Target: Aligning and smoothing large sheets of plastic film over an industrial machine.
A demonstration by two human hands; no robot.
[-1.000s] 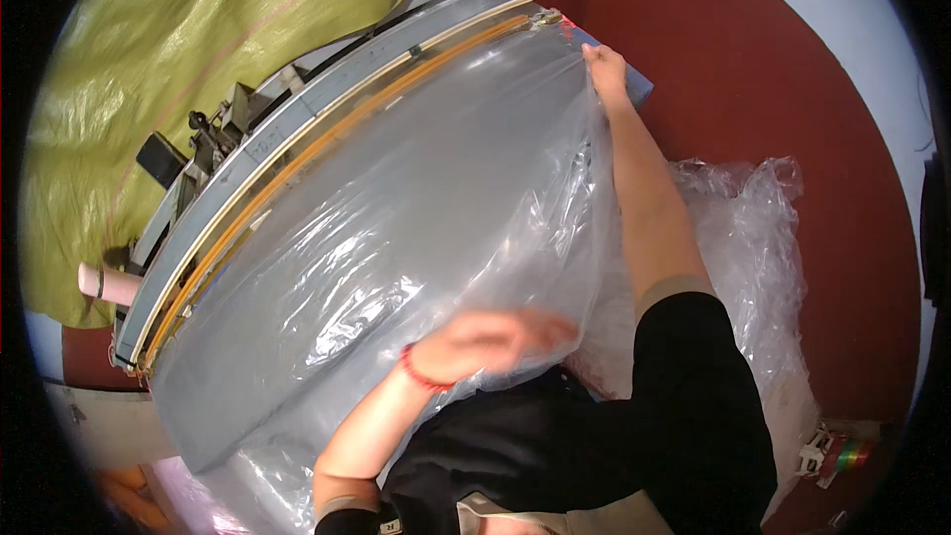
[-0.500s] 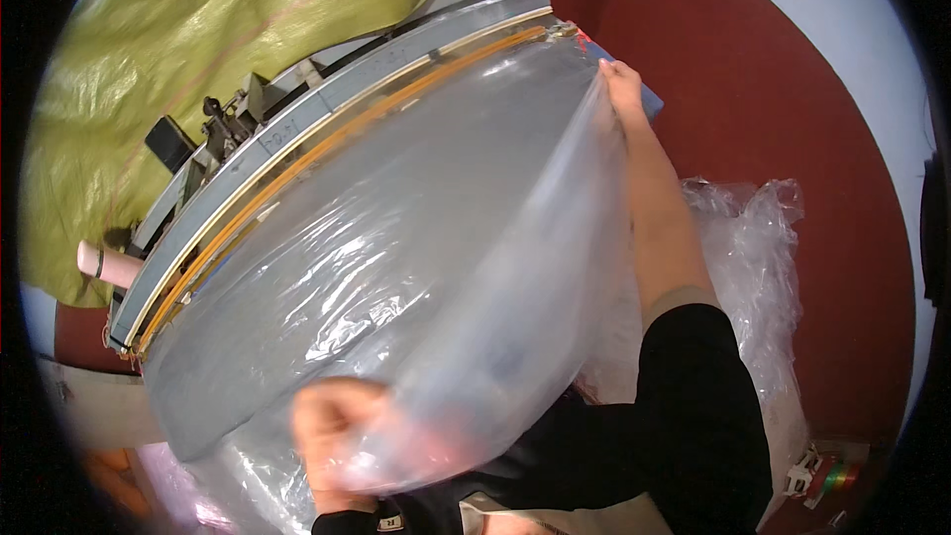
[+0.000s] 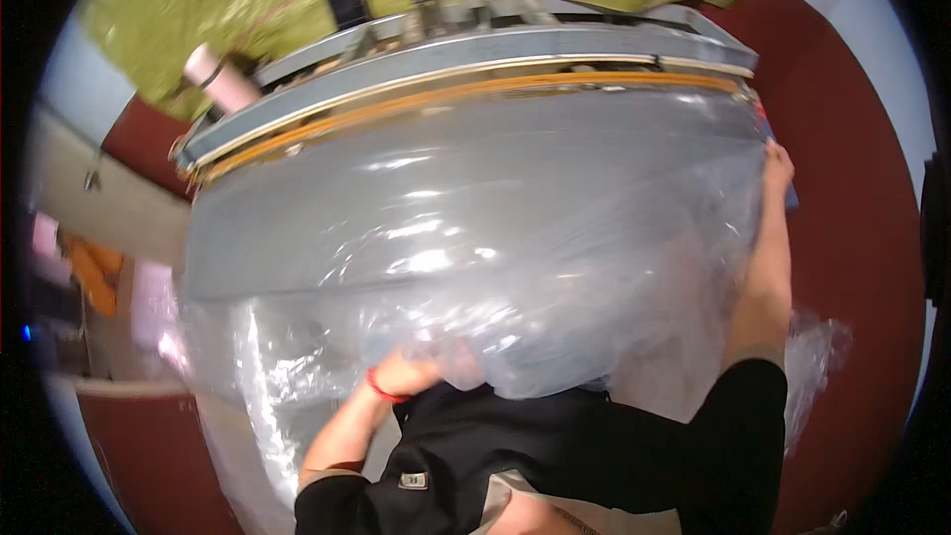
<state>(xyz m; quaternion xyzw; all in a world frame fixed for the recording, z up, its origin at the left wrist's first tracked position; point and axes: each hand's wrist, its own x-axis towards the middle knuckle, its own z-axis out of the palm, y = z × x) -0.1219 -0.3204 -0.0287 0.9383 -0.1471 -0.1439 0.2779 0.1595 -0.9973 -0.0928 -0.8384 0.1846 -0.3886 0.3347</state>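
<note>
Across a grey worktop lies a wide sheet of clear plastic film (image 3: 535,277), wrinkled and shiny toward my body. My right hand (image 3: 780,166) is at the worktop's far right corner, fingers closed on the film's edge, arm stretched out. Close to my waist, my left hand (image 3: 414,373), with a red cord bracelet (image 3: 382,388) at its wrist, is closed on bunched film at the near edge. The film partly covers its fingers, and motion blurs them. Between the hands the film hangs loosely over the front of the worktop.
A long grey metal bar (image 3: 436,57) with an orange strip (image 3: 475,93) runs along the far side. Behind it are a dark flat panel (image 3: 346,2), a pink roll (image 3: 220,77) and a yellow-green woven sheet (image 3: 198,10). More film (image 3: 817,357) is bunched at the right above the dark red floor.
My view has turned, so the worktop now lies more level. The raised film has come down flatter over the worktop. My right hand still holds its edge; my left is near my waist.
</note>
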